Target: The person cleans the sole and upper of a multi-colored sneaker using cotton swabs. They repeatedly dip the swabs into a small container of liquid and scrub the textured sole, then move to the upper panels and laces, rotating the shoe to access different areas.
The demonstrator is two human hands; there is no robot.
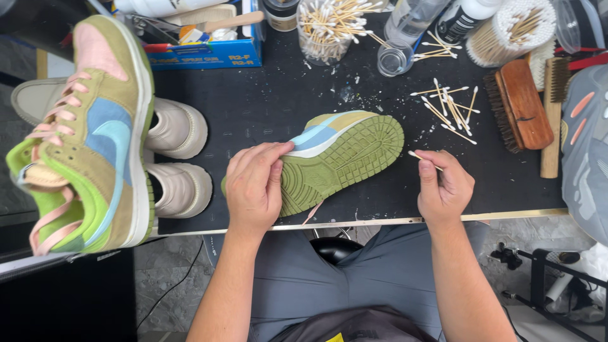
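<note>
Sneaker (345, 152), green-soled, is tipped on its side on the black table (266, 107), sole turned toward the camera; its heel end is covered by the left hand (253, 187), which is clamped around it. A cotton swab (423, 159) is pinched between the fingertips of the right hand (443, 187), just beside the toe, its lower end hidden inside the grip. A matching sneaker (88, 139) is seen raised at left, its support hidden. A grey shoe (586, 158) is cut off by the right edge.
</note>
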